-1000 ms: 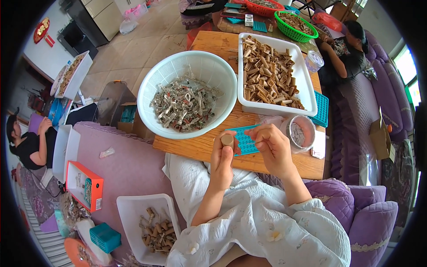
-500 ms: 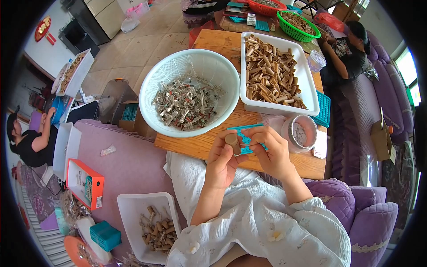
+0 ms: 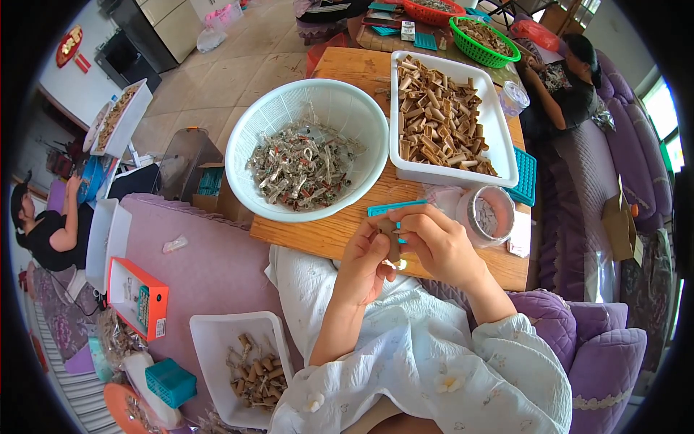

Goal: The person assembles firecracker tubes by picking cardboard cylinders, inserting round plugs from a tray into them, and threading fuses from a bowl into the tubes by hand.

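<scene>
My left hand (image 3: pixel 359 266) is closed around a small brown cardboard tube (image 3: pixel 392 244), held above my lap at the table's near edge. Something pale and small shows just under the tube, too small to make out. Against the tube's right side, my right hand (image 3: pixel 442 244) pinches thumb and fingers together; whatever lies between them is hidden. Partly covered behind my hands is a teal perforated tray (image 3: pixel 383 209). A round tub (image 3: pixel 499 233) of small pale pieces stands right of my right hand.
On the wooden table (image 3: pixel 282 237) are a white colander (image 3: pixel 236 170) of clear wired pieces and a white tray (image 3: pixel 455 179) of brown half-tubes. A white bin (image 3: pixel 206 329) of tube pieces sits at lower left. Two people (image 3: pixel 65 231) (image 3: pixel 557 94) work left and far right.
The tube has turned in my left hand, so its round end no longer faces up. My right fingers have come against its side, and a pale bit now shows beneath it.
</scene>
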A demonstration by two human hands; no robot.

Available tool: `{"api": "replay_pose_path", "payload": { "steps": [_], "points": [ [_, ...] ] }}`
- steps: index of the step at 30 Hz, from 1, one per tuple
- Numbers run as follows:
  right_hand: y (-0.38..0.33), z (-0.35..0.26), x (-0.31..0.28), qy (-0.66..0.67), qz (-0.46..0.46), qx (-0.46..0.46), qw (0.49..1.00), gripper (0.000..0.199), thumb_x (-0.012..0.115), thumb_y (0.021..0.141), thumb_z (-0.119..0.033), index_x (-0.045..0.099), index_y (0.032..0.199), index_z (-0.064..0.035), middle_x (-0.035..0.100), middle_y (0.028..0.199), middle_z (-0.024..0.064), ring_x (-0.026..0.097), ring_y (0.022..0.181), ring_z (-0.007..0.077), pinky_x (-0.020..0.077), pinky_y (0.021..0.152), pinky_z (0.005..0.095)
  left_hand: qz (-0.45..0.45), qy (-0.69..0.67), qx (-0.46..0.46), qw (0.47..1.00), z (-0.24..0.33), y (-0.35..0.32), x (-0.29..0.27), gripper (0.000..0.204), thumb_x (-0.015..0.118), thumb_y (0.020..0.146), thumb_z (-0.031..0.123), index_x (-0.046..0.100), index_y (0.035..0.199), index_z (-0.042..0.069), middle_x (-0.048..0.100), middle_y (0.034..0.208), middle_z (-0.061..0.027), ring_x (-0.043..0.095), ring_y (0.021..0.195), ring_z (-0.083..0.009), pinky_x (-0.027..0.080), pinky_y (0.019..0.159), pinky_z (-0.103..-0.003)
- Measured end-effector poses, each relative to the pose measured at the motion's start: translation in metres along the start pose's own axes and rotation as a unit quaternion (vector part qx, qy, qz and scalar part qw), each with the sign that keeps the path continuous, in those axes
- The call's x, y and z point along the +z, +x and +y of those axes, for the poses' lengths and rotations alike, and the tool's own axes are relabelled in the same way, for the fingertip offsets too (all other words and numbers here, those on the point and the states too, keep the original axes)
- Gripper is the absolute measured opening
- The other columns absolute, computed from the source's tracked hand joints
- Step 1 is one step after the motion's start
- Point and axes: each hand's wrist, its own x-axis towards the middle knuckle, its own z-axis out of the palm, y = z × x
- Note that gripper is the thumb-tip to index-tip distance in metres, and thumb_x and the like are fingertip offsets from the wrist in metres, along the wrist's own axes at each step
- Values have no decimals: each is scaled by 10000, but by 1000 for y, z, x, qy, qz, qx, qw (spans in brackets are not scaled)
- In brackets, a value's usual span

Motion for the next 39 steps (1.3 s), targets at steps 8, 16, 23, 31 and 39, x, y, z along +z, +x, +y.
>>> {"api": "replay_pose_path", "payload": {
  "steps": [8, 16, 23, 31, 39],
  "points": [
    [-1, 2, 2, -22, -58, 36, 997, 315, 637, 613, -6, 484, 887, -16, 528, 805, 87, 573, 684, 259, 492, 555, 321, 81, 89, 14, 993, -1, 0, 10, 333, 531, 828, 271, 440, 1039, 30, 542, 767, -23, 515, 543, -33, 362, 353, -117],
    [3, 18, 10, 10, -73, 44, 996, 149, 566, 673, 40, 509, 802, -8, 570, 788, 93, 577, 657, 263, 491, 559, 312, 114, 146, 26, 982, -10, 5, -2, 256, 506, 847, 255, 463, 977, 40, 476, 658, 21, 408, 480, -4, 314, 341, -125],
    [9, 31, 10, 35, -109, 59, 992, 241, 593, 634, 18, 474, 843, -8, 538, 743, 103, 574, 664, 278, 473, 551, 335, 142, 55, -12, 988, -8, 11, 2, 240, 499, 850, 266, 475, 963, 56, 469, 651, 46, 385, 478, 13, 308, 355, -119],
    [8, 26, 16, 32, -117, 59, 991, 262, 589, 601, 49, 456, 823, 3, 513, 751, 120, 566, 685, 300, 468, 551, 351, 121, 92, 11, 988, -13, 11, -14, 216, 468, 869, 208, 447, 985, 27, 457, 666, 27, 464, 552, -33, 364, 367, -132],
    [7, 32, 19, 36, -123, 57, 990, 278, 604, 583, 51, 450, 809, 1, 506, 741, 121, 557, 685, 309, 462, 548, 353, 154, 125, -2, 980, -15, 13, -17, 201, 480, 863, 227, 458, 944, 44, 468, 683, 31, 417, 533, -10, 354, 376, -130]
  ]
}}
